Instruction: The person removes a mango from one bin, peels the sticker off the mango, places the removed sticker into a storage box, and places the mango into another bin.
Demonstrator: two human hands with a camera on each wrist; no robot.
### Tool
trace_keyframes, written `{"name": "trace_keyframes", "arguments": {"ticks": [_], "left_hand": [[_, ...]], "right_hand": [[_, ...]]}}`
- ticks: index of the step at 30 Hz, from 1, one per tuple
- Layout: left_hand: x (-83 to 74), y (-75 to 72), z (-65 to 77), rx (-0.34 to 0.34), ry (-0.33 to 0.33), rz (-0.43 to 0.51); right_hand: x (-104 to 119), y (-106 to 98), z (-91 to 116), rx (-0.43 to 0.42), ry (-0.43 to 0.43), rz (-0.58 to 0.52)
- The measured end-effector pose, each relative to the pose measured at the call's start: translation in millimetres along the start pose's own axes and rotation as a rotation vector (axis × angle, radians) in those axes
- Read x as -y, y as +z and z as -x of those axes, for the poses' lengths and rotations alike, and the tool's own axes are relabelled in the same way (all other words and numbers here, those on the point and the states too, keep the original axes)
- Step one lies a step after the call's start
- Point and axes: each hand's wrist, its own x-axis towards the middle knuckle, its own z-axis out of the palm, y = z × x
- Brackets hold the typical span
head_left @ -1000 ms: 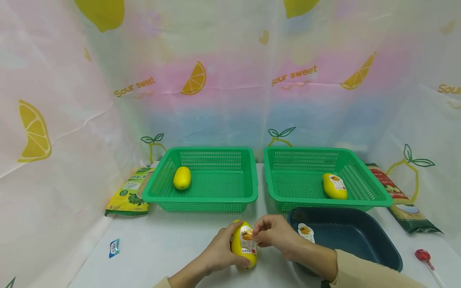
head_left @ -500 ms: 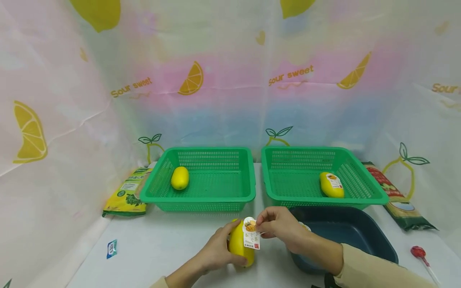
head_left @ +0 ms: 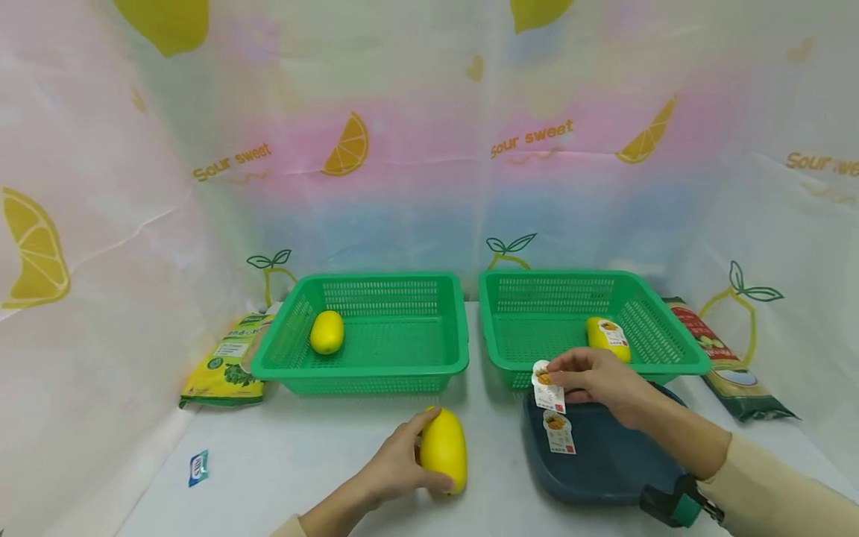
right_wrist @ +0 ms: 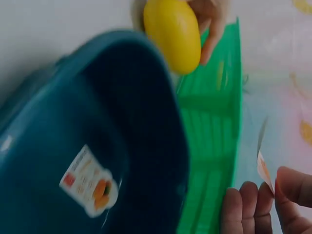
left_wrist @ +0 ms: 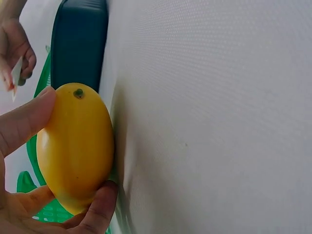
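Note:
My left hand (head_left: 399, 462) grips a plain yellow mango (head_left: 446, 451) on the white table, thumb on one side and fingers on the other. In the left wrist view the mango (left_wrist: 78, 146) shows its green stem spot. Between thumb and forefinger my right hand (head_left: 600, 380) pinches a white label sticker (head_left: 549, 388) printed with a fruit picture. This hand is above the dark blue basin (head_left: 604, 477). A second, similar sticker (head_left: 558, 432) lies inside the basin at its left side, and the right wrist view shows this sticker (right_wrist: 90, 183) whole.
A green basket (head_left: 362, 371) at the back left holds a plain mango (head_left: 326, 333). The right green basket (head_left: 530, 358) holds a labelled mango (head_left: 597, 335). A yellow food bag (head_left: 224, 369), a red-green bag (head_left: 731, 373) and a small blue packet (head_left: 198, 468) lie around.
My right hand has pulled the sticker off the mango and carried it right, over the basin. The left hand keeps its hold on the mango. The head view has shifted slightly right.

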Motion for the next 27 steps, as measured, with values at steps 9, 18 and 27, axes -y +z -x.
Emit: {"name": "trace_keyframes", "arguments": {"ticks": [9,18,27], "left_hand": [[1.5,-1.2,1.0,0.003,-0.008,0.016],[0.4,-0.1,-0.9,0.011,-0.007,0.014],[0.6,-0.6,-0.6,0.012,-0.006,0.009]], "right_hand": [[-22,-35,-2,0.081,0.021,0.087],[-35,-71,3,0.283,0.004,0.059],[-52,-82,3,0.448,0.031,0.047]]}}
